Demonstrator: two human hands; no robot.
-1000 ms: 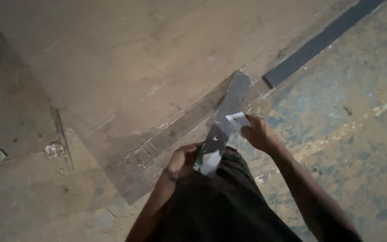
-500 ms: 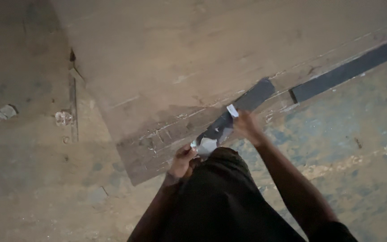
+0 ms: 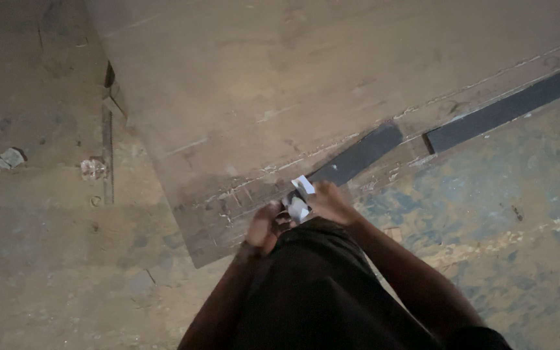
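Both your left hand [image 3: 264, 227] and right hand [image 3: 332, 202] pinch a dark strip [image 3: 351, 159], seemingly tape, white backing [image 3: 301, 198] peeling near end, over wooden board [image 3: 260, 97].

Dark strip [image 3: 358, 155]: near end hidden behind both hands. Second dark strip [image 3: 513, 107]: cut off by right edge. White scrap [image 3: 299, 201]: blurred, kind unclear.

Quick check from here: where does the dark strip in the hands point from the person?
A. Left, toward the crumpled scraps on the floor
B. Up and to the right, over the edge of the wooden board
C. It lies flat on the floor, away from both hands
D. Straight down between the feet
B: the dark strip runs from the right hand and left hand up to the right over the wooden board.
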